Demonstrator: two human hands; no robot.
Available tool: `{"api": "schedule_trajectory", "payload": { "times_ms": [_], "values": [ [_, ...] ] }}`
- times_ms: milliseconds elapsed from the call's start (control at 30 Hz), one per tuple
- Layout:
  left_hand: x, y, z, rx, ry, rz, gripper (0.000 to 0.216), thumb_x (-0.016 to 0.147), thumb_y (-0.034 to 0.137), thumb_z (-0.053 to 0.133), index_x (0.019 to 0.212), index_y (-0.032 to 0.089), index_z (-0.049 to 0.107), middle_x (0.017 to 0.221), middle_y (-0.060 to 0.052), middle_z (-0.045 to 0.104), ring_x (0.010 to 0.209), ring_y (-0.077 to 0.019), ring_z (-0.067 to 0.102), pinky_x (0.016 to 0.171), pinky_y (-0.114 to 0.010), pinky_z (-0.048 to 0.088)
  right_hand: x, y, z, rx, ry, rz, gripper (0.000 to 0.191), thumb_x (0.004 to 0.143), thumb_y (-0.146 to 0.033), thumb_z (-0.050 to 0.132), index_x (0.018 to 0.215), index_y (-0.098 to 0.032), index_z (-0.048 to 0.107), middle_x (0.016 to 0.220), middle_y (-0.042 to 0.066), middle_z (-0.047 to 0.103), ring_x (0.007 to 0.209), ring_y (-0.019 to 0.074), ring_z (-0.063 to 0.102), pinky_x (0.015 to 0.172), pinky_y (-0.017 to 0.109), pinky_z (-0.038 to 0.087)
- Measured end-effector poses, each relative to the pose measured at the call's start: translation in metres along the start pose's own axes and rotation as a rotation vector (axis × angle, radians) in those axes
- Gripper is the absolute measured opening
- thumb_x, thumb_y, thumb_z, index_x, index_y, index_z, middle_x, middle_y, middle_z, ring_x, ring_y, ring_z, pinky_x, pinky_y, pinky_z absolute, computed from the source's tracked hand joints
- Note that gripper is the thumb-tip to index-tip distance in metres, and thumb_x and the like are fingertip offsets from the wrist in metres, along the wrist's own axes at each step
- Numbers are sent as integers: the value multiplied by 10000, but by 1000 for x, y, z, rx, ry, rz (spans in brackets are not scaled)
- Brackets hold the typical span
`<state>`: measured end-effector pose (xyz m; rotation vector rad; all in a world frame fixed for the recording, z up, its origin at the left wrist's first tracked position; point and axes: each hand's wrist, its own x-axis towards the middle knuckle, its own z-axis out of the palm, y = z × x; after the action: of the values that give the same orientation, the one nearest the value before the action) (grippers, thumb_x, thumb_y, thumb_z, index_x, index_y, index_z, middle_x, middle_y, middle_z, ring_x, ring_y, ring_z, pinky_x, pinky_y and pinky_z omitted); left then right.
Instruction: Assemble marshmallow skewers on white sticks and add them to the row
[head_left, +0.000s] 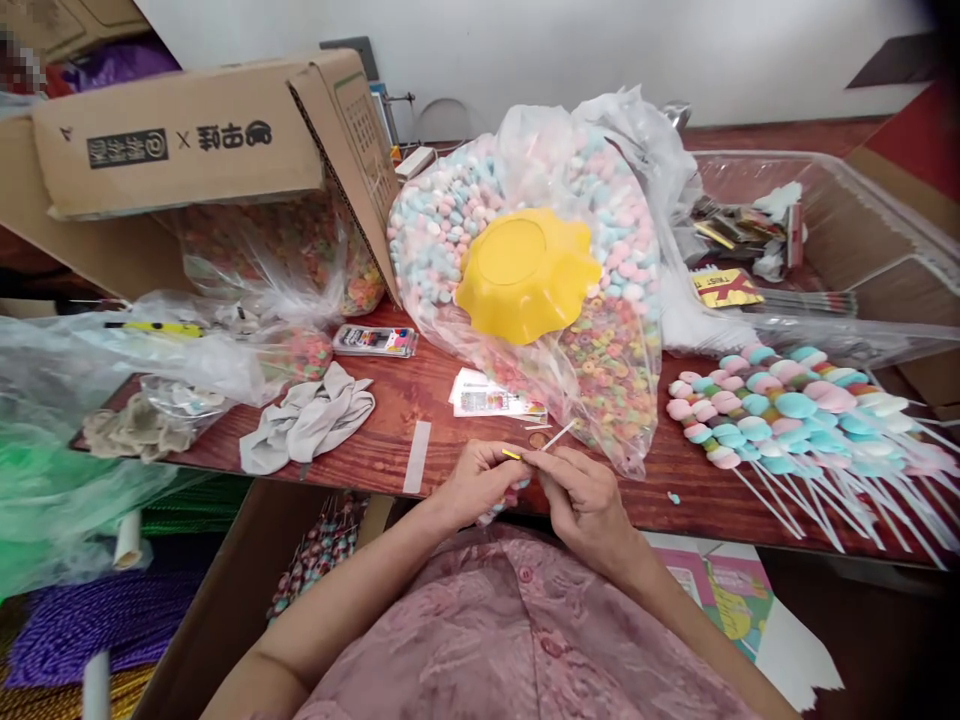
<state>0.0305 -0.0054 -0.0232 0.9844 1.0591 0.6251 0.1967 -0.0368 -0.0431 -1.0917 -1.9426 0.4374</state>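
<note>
Strip (512, 455), yellow, pinched between meeting fingers of left hand (486, 477) and right hand (589, 495); white stick (559, 435) projecting above; pastel marshmallows (517, 491) below, partly hidden, at desk (394, 395) edge

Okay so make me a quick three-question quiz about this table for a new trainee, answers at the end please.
1. True or false: the yellow bowl rests on the pale cloth.
2. Where do the sticks with pastel pieces lie? A: left of the bowl. B: right of the bowl. C: inside the cardboard box.
3. Fill in: the small strip at the left hand is ____.

Key: 1 False, it rests on a clear bag. 2 B. 3 Yellow.
</note>
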Motion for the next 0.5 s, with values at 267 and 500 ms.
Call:
{"api": "schedule_trajectory", "payload": {
  "times_ms": [267, 500],
  "values": [
    [1, -15, -1, 127, -48, 203, 243, 819, 357, 611, 795, 133, 701, 651, 16, 543, 561, -69, 444, 546, -199, 380, -3, 1, 6, 86, 96, 114, 302, 871, -75, 504, 1094, -212, 654, 901, 41, 729, 770, 157, 684, 699, 283, 544],
    [2, -12, -4, 255, 15, 313, 272, 847, 329, 586, 657, 144, 645, 640, 11, 525, 613, -92, 456, 606, -218, 380, -9, -3, 11, 183, 157, 218, 367, 866, -138, 563, 1223, -215, 525, 714, -27, 625, 624, 126, 592, 631, 261, 490]
  ]
}}
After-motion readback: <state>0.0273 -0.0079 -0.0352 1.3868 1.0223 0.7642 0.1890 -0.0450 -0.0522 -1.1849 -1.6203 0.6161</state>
